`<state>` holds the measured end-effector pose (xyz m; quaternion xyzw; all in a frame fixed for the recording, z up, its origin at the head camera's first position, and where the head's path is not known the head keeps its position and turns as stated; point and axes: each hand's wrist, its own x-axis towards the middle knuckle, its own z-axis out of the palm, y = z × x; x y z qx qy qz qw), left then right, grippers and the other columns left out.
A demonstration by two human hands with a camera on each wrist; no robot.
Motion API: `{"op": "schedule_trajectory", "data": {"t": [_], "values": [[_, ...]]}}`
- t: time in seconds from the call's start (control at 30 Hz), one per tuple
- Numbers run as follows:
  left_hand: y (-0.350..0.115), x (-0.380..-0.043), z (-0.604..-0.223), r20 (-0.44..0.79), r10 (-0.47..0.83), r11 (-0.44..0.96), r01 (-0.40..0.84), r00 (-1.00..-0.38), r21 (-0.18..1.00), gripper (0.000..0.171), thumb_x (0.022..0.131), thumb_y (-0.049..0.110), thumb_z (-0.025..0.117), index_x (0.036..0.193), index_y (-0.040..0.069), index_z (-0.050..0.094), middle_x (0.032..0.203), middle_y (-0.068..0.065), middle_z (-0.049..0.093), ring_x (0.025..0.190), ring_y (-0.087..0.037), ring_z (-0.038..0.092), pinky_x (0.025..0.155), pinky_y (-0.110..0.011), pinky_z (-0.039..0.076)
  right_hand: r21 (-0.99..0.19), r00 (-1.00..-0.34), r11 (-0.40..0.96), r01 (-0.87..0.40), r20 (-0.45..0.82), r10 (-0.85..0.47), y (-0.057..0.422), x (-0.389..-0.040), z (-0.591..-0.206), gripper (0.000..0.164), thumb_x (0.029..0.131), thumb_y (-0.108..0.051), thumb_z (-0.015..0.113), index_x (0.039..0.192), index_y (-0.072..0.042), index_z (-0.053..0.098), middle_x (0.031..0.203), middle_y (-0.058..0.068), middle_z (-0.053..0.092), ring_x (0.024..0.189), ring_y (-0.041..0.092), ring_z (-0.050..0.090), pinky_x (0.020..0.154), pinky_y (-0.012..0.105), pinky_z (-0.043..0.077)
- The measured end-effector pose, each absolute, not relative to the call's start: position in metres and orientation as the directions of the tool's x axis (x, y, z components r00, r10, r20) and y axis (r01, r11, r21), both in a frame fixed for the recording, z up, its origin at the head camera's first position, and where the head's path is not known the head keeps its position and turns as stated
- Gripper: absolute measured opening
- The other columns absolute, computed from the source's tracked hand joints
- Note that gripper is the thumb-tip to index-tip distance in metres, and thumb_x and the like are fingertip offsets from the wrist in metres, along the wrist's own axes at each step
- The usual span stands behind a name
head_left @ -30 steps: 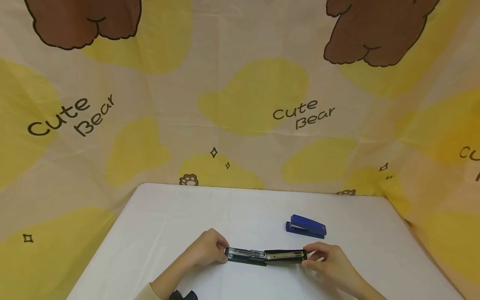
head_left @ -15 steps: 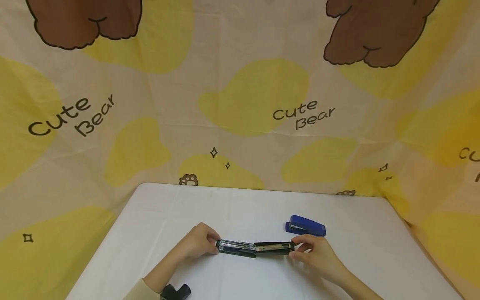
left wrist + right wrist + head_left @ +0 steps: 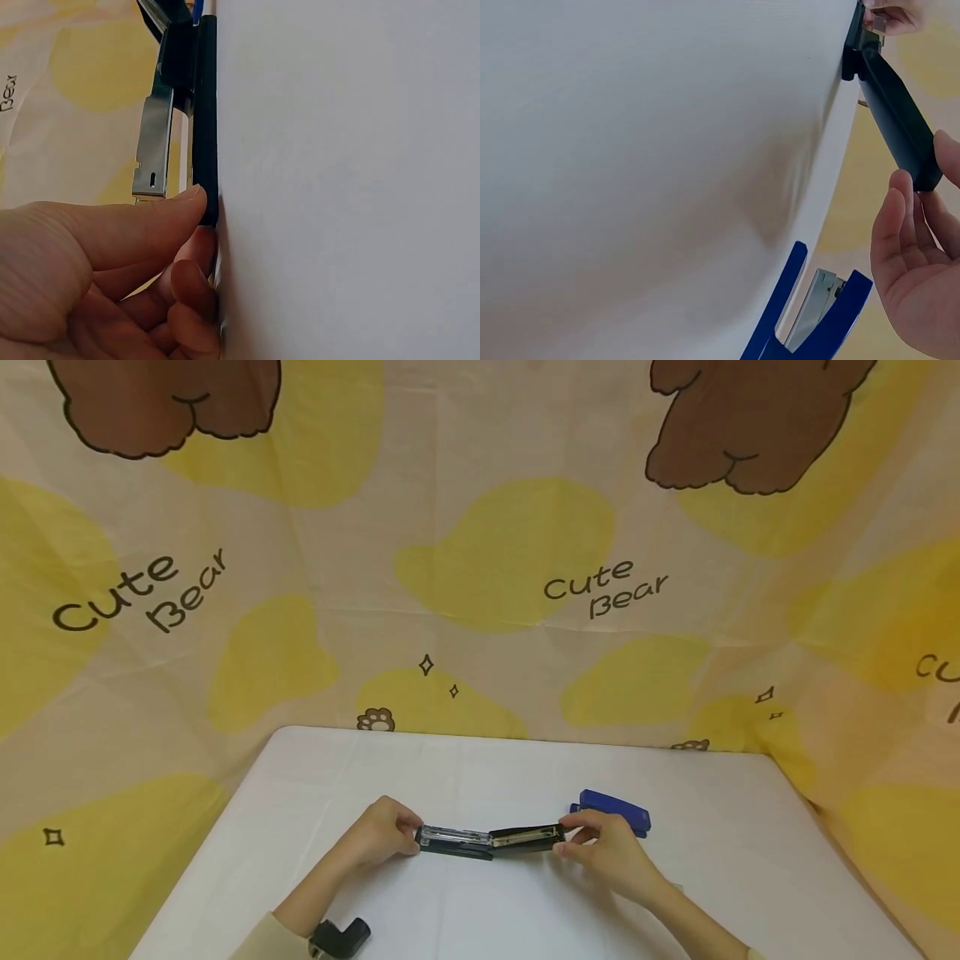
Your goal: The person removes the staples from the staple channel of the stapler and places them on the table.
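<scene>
A black stapler (image 3: 455,852) is swung wide, its metal staple rail showing, and spans the gap between the two hands. My left hand (image 3: 377,833) pinches the end of its base, thumb on top; the left wrist view shows that base (image 3: 205,120) lying along the white table surface. At the other end, my right hand (image 3: 611,852) pinches the tip of the raised top arm (image 3: 896,112) between thumb and fingers. A blue stapler (image 3: 618,810) rests just behind the right hand, which partly covers it in the head view.
The white table (image 3: 465,777) has rounded far corners and meets a patterned bear cloth (image 3: 480,677) at the back and sides. A black wrist device (image 3: 341,937) sits at the left forearm, below a light sleeve (image 3: 270,937).
Both hands have carried the black stapler leftward and farther back over the table, keeping their grip on its ends. The right hand now overlaps the blue stapler, which stays put.
</scene>
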<state>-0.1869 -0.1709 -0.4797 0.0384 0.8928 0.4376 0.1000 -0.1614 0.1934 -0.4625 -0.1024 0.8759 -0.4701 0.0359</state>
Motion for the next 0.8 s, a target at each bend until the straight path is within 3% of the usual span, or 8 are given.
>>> {"op": "schedule_trajectory", "data": {"t": [0.23, 0.8], "values": [[-0.179, -0.191, -0.478, -0.133, 0.124, 0.610, -0.030, -0.983, 0.792, 0.032, 0.074, -0.012, 0.081, 0.105, -0.006, 0.077, 0.074, -0.005, 0.058, 0.069, -0.019, 0.052, 0.062, -0.031, 0.044, -0.826, -0.975, 0.536, -0.173, 0.066, -0.213, 0.180, -0.171, -0.461, 0.039, 0.081, -0.017, 0.091, 0.114, -0.002, 0.076, 0.098, 0.003, 0.073, 0.084, 0.018, 0.067, 0.059, 0.026, 0.052], [-0.197, -0.200, -0.484, -0.052, 0.052, 0.621, -0.008, -0.997, 0.784, 0.029, 0.081, -0.012, 0.073, 0.110, -0.009, 0.075, 0.071, -0.004, 0.054, 0.063, -0.017, 0.049, 0.056, -0.028, 0.039, -0.842, -0.985, 0.518, -0.151, 0.084, -0.151, 0.141, -0.192, -0.462, 0.038, 0.081, -0.008, 0.089, 0.115, 0.001, 0.076, 0.089, 0.003, 0.073, 0.072, 0.014, 0.062, 0.057, 0.025, 0.048]]}}
